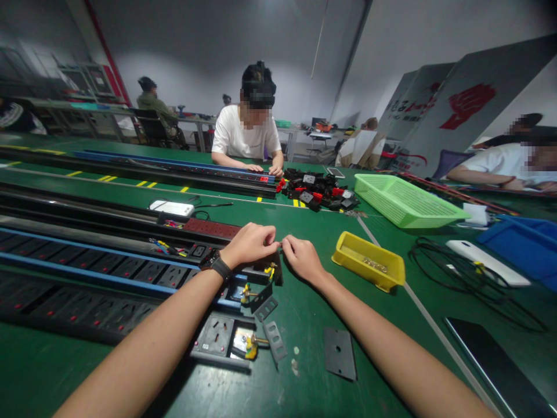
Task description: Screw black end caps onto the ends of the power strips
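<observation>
My left hand [251, 242] and right hand [302, 259] are sitting close together at the right end of the black strip [199, 251], lying left. Fingers are curling; can't tell what they're pinching.

Single head view, looking fwd & down over green bench [307, 325], hands [253, 242] close, far wall [183, 46] in bkgd
</observation>
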Motion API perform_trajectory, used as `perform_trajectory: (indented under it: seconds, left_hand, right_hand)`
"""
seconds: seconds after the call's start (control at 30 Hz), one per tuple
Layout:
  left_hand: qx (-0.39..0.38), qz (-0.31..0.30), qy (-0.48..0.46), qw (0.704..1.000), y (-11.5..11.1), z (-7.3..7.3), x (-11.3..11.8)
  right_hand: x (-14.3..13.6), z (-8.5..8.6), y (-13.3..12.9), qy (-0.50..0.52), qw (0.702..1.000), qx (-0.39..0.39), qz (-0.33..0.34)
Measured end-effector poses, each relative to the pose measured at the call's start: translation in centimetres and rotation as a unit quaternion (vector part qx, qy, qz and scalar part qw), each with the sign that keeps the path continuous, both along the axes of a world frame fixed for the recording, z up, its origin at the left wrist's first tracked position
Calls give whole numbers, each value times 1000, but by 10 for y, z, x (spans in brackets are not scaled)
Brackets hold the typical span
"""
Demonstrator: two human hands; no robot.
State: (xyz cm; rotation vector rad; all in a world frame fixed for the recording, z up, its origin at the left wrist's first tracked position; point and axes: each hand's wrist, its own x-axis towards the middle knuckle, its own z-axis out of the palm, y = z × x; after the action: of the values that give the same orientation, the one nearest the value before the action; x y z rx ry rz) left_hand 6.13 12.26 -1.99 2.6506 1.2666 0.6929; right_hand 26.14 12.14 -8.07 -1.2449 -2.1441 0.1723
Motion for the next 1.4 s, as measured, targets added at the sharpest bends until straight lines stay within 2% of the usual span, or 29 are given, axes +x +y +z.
perform_trajectory:
  seconds: [1.4]
  left_hand:
    - [-4, 1, 0, 1000, -1, 1, 0]
  right_hand:
    - [1, -3, 2, 1, 1000, -8, -1]
